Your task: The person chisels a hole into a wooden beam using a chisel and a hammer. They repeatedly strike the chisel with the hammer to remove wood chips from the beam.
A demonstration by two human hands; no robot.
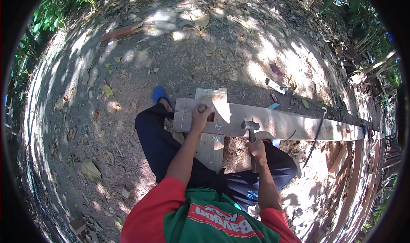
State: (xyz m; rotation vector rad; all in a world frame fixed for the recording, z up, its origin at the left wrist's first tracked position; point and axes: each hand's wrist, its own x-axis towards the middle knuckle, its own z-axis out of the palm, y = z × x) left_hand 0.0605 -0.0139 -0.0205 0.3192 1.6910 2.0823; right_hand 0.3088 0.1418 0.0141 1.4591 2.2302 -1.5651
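A long wooden plank (243, 115) lies crosswise in front of me, with pale pencil-like lines and blue marks on its left part. My left hand (200, 118) is closed on a round wooden-handled tool (201, 108), seen nearly end-on over the plank; its lower end is hidden. Beside those fingers is a small dark rectangular spot (211, 117) on the plank, a hole or a shadow. My right hand (256, 148) grips a hammer (250, 125) by its handle. The metal hammer head is over the plank's near half, to the right of my left hand.
A shorter board (210, 151) passes beneath the plank between my legs. Beyond the plank lie a white-and-black box-like object (275, 86) and a light blue strip (273, 106). A thin dark rod (316, 136) crosses the plank at right. Lumber (352, 179) lies right; another wood piece (121, 32) lies far left.
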